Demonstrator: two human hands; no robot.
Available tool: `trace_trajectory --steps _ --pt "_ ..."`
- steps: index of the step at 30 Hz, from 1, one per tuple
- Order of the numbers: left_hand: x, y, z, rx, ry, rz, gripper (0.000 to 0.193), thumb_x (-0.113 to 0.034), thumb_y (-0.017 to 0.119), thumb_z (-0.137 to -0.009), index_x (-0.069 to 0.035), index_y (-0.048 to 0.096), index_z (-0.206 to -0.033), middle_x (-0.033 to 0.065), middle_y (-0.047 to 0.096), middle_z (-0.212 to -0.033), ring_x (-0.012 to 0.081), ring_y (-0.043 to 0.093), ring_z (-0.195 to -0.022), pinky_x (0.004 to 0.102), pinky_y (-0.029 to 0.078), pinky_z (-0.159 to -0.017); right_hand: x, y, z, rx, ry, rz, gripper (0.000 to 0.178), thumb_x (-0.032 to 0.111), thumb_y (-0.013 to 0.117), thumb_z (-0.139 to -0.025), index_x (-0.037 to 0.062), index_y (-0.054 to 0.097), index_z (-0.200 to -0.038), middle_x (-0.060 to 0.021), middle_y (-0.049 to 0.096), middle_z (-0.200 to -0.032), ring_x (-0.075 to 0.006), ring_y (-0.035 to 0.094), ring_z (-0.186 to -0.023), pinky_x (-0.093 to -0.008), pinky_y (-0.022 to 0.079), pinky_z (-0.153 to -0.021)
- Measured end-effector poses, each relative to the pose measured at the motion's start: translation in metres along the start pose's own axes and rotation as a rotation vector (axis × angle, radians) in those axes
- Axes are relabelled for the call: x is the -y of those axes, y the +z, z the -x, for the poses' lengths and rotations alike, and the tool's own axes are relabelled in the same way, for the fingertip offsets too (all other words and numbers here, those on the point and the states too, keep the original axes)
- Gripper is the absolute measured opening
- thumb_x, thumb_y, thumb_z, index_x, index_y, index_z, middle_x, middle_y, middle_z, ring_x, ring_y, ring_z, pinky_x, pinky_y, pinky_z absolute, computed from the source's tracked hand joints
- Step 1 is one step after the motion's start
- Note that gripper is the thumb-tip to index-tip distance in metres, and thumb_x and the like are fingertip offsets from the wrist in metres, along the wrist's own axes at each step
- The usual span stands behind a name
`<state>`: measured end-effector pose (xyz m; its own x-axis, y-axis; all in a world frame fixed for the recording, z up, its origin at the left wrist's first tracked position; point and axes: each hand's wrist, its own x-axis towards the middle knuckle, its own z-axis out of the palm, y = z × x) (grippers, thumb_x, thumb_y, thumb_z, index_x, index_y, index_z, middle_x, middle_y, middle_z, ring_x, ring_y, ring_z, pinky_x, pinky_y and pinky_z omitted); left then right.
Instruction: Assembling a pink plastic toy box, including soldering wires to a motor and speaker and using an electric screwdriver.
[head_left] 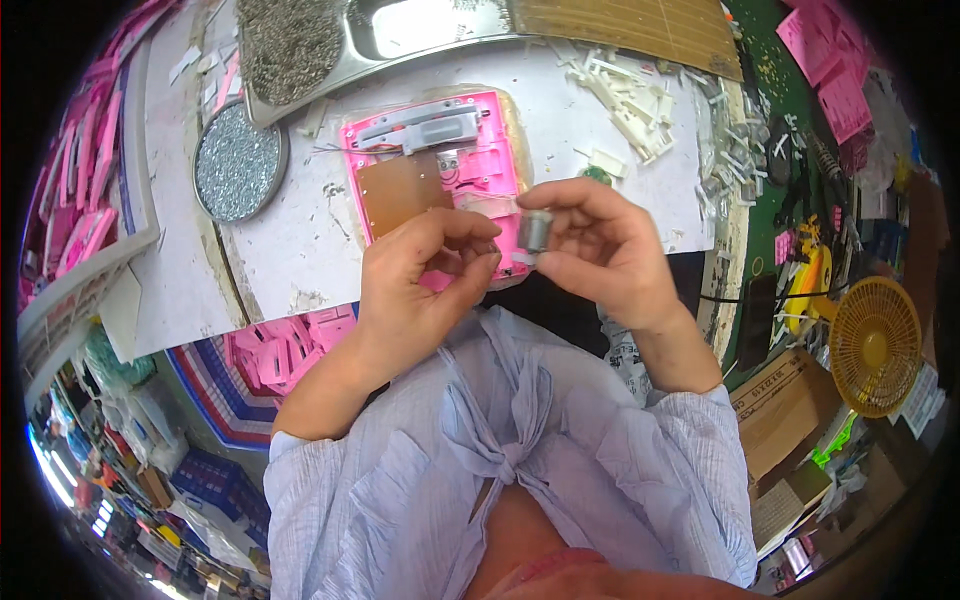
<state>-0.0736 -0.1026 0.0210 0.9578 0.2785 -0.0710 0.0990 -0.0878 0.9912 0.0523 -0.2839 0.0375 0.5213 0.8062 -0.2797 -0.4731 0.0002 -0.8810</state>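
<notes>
Between the thumb and fingers of my right hand [610, 245] is a small silvery electric motor [536, 231], with a whitish piece at its lower end. My left hand [425, 265] is closed in a pinch just left of it; whatever the fingertips hold, if anything, is too small to make out. Beneath both hands lies a pink plastic housing [488, 130] with its inside facing up. A grey plastic part [430, 130] crosses its far end, and a brown board [395, 195] covers its left side. My hands hide part of the near end.
A round tin [283, 165] of small metal pieces stands left. Behind, a metal tray [350, 75] holds many more small bits. White plastic parts [635, 110] lie back right. Pink parts fill a basket [225, 405] below the table's left edge. A yellow fan [875, 345] stands right.
</notes>
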Motion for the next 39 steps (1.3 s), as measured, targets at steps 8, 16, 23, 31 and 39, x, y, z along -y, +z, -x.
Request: trace_trajectory --steps 8,16,23,31,39 --pt "0.005 -0.002 0.005 -0.056 -0.004 0.1 0.032 0.005 0.071 -0.087 0.0 0.061 -0.117 0.0058 0.069 -0.1 0.0101 0.068 -0.089 0.0232 0.056 -0.074 -0.007 0.005 -0.02 0.099 0.088 0.023 0.046 -0.008 0.067 -0.09 -0.0025 0.056 -0.134 -0.0014 0.063 -0.091 -0.0066 0.061 -0.084 -0.0221 0.053 -0.074" --pt "0.008 -0.002 0.007 -0.062 0.066 0.133 0.03 0.005 0.072 -0.087 0.001 0.061 -0.116 0.0075 0.069 -0.1 0.0097 0.068 -0.087 0.0244 0.057 -0.075 -0.018 0.008 -0.015 0.034 -0.259 0.467 0.049 -0.004 0.072 -0.088 0.0 0.057 -0.134 -0.0058 0.065 -0.09 -0.0057 0.062 -0.077 -0.0245 0.053 -0.067" --pt "0.006 -0.012 -0.001 -0.08 0.519 -0.454 0.032 0.008 0.075 -0.077 0.0 0.063 -0.106 0.0141 0.069 -0.087 0.0279 0.071 -0.077 0.0369 0.058 -0.069 0.0 0.012 -0.021 -0.04 -0.176 0.554 0.046 0.003 0.075 -0.087 0.0034 0.06 -0.131 -0.0067 0.067 -0.081 -0.0051 0.058 -0.064 -0.0229 0.048 -0.057" --pt "0.008 -0.022 0.0 -0.093 0.51 -0.311 0.025 0.008 0.075 -0.078 0.0 0.065 -0.099 0.0149 0.071 -0.091 0.0297 0.071 -0.08 0.0373 0.058 -0.07 0.01 0.007 -0.034 0.165 -0.467 0.808 0.038 0.0 0.08 -0.076 0.0034 0.068 -0.111 -0.0101 0.071 -0.092 -0.0165 0.068 -0.076 -0.0295 0.054 -0.063" --pt "0.01 -0.025 0.004 -0.006 0.231 -0.024 0.017 0.007 0.072 -0.084 0.001 0.063 -0.097 0.0163 0.068 -0.103 0.0248 0.069 -0.09 0.0316 0.058 -0.076 0.003 0.001 -0.043 0.303 -0.894 0.934 0.035 0.002 0.08 -0.071 0.0025 0.069 -0.104 -0.0142 0.07 -0.1 -0.0306 0.07 -0.085 -0.0371 0.059 -0.073"
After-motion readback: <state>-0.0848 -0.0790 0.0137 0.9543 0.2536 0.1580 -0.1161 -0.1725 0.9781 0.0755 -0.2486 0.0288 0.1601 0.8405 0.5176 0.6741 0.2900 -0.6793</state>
